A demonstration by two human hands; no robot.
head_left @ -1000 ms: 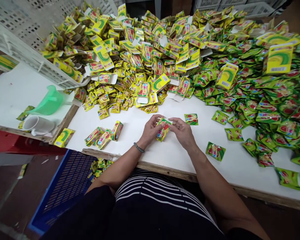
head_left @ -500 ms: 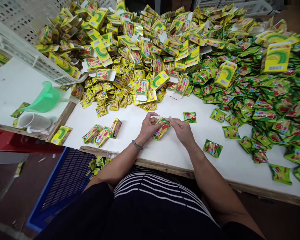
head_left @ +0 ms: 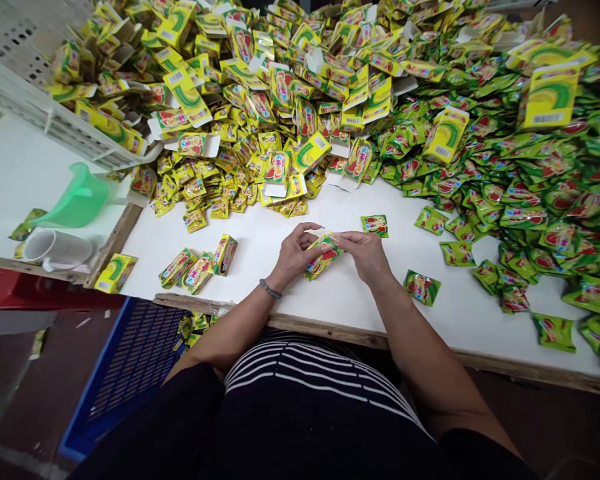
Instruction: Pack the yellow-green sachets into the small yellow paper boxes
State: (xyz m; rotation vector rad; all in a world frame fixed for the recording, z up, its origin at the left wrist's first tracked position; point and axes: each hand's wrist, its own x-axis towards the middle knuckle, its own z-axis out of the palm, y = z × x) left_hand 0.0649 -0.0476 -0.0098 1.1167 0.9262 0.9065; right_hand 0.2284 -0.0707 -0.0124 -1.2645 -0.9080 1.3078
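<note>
Between my hands is a small yellow-green candy box (head_left: 322,260) with a red fruit print, held just above the white tabletop. My left hand (head_left: 298,252) grips its left side, thumb across the front. With fingers pinched, my right hand (head_left: 363,252) holds the box's upper right end, where a pale flap partly shows. Beyond my right hand lies a green sachet (head_left: 375,225), and a second green packet (head_left: 423,287) rests to its right. Several closed candy boxes (head_left: 197,272) lie on the table left of my hands.
A big heap of yellow boxes (head_left: 280,87) and yellow sachets spans the back; green sachets (head_left: 515,180) pile up on the right. At left are a white crate (head_left: 55,127), a green scoop (head_left: 77,197) and a white mug (head_left: 57,248). A blue crate (head_left: 117,373) stands below the wooden edge.
My right hand has shifted its fingers closer over the box's upper end, and the box is turned slightly. The view has tilted a little; the other things lie as before.
</note>
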